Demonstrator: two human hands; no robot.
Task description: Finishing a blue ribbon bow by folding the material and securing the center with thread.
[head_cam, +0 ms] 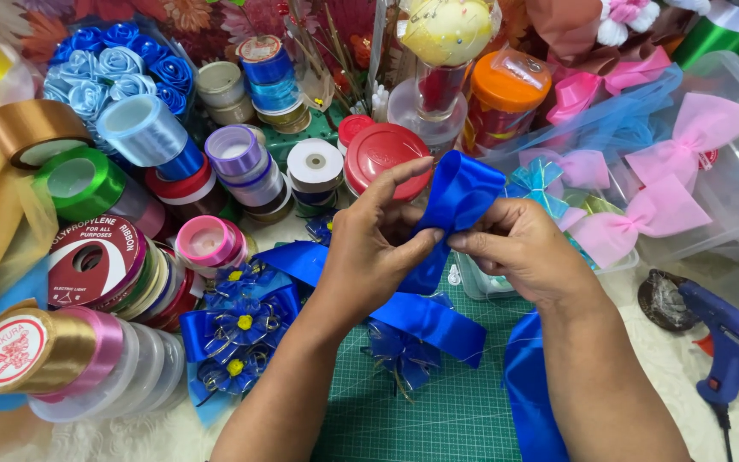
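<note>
Both hands over the green mat [464, 411]. Left hand [374, 248] pinches the blue ribbon [455, 201] fold between thumb and fingers; right hand [519, 248] pinches the same fold from the other side, fingertips touching the left's. Ribbon tails drape down onto the mat. Blue bows [237, 338] left of mat, glue gun [729, 342] right, red lid [382, 154] beyond it.

Your surface [669, 368] carries a green mat [446, 411], ribbon spools [87, 257], blue bows [237, 334], a glue gun [729, 342] and a clear bin [729, 214].
</note>
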